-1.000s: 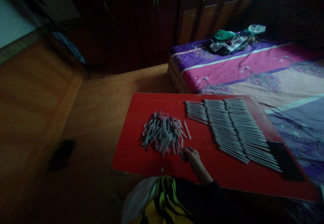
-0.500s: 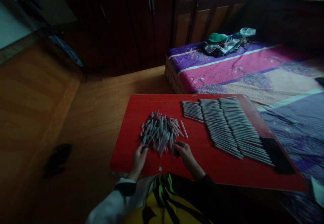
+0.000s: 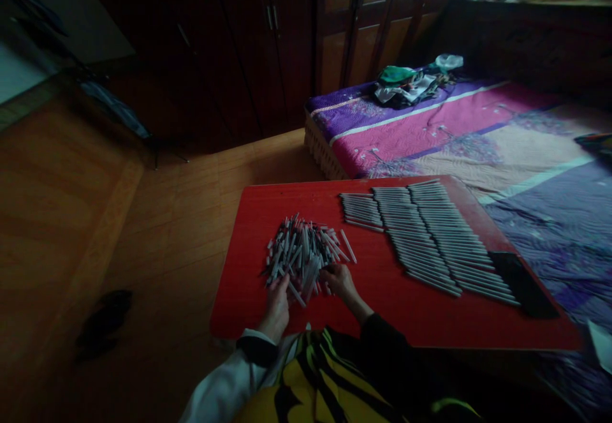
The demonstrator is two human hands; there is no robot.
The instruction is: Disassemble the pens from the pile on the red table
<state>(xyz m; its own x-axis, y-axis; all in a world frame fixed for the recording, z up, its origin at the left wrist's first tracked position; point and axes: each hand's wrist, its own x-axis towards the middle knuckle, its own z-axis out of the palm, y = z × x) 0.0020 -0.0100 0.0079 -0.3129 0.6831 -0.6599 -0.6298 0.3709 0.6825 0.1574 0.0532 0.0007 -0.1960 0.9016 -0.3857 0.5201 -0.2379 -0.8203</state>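
A loose heap of slim pale tubes and dark thin pieces (image 3: 299,244), which look like pen parts, lies on the red table (image 3: 239,270). At the heap's near left edge, my left hand (image 3: 277,298) has its fingers bent together; whatever they grip is unclear. One pale tube (image 3: 297,294) lies right by its fingertips. My right hand (image 3: 339,281) reaches the heap's near right edge, its fingers pinched, their tips hidden among the parts. Rows of slim grey pen-like sticks (image 3: 421,238) lie side by side to the right, apart from both hands.
A single pale tube (image 3: 349,246) lies just right of the heap. A flat black item (image 3: 523,286) sits under the rows' right end. Beyond the table stands a bed (image 3: 396,129) bearing a pile of cloth and bags (image 3: 406,85). Dark wardrobes (image 3: 248,46) line the back.
My left hand has moved right and in against the heap. My right hand has shifted slightly left and up into its near edge. The camera view has turned a little.
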